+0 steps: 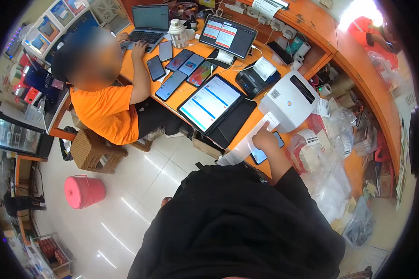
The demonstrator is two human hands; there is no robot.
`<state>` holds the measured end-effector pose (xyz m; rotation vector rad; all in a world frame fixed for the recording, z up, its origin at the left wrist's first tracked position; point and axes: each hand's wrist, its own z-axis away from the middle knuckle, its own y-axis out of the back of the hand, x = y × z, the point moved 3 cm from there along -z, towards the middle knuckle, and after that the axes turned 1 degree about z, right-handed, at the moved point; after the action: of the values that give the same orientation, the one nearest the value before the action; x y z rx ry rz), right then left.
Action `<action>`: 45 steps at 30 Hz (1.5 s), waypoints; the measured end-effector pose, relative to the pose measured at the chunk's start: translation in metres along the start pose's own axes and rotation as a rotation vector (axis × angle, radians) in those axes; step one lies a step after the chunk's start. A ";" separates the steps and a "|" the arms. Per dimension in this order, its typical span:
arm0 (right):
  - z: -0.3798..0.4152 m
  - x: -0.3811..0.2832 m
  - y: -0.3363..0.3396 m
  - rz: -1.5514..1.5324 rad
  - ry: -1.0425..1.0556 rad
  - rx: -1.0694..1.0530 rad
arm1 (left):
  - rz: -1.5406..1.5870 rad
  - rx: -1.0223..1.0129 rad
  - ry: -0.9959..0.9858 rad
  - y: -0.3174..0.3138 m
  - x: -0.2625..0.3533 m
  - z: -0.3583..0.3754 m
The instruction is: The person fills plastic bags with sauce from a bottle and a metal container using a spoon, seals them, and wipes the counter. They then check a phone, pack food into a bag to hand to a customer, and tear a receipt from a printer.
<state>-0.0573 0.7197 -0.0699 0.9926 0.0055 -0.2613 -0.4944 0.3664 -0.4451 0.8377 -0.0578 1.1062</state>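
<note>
My right hand [266, 139] is in front of the white label printer [291, 100], its index finger extended onto the paper strip [246, 145] at the printer's mouth and the other fingers curled at the strip's edge. A lit phone [260, 154] lies partly under this hand. Only a small part of my left hand [165, 201] shows beside my black clothing; its fingers and anything in it are hidden. Left of the printer lies a large lit tablet [211, 103]. A black device [257, 80] with paper on it stands behind.
A person in orange [108, 109] sits at left with hands at a laptop [150, 28]. Several phones [172, 84] and a monitor [228, 36] occupy the desk. Plastic bags [328, 162] lie at right. A pink bucket [84, 191] and wicker stool [91, 149] stand below.
</note>
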 end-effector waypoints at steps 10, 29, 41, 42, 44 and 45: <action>-0.061 -0.042 0.061 -0.615 0.539 0.365 | 0.056 -0.014 -0.031 0.046 0.069 0.024; -0.224 -0.084 0.051 -1.459 0.267 0.454 | 0.223 0.031 0.256 -0.044 0.012 0.099; 0.043 -0.157 0.023 -1.253 0.916 0.061 | 0.358 0.081 0.199 -0.012 0.053 0.079; 0.052 -0.155 0.047 -1.288 0.964 0.053 | 0.406 0.072 0.193 -0.007 0.062 0.079; 0.060 -0.149 0.076 -1.428 0.980 -0.001 | 0.307 0.049 0.186 0.006 0.071 0.073; 0.064 -0.145 0.086 -1.452 0.991 0.005 | 0.300 0.034 0.188 0.007 0.069 0.068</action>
<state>-0.1857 0.7420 0.0545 0.8740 1.6669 -1.0466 -0.4425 0.3781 -0.3631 0.7671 -0.0070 1.4677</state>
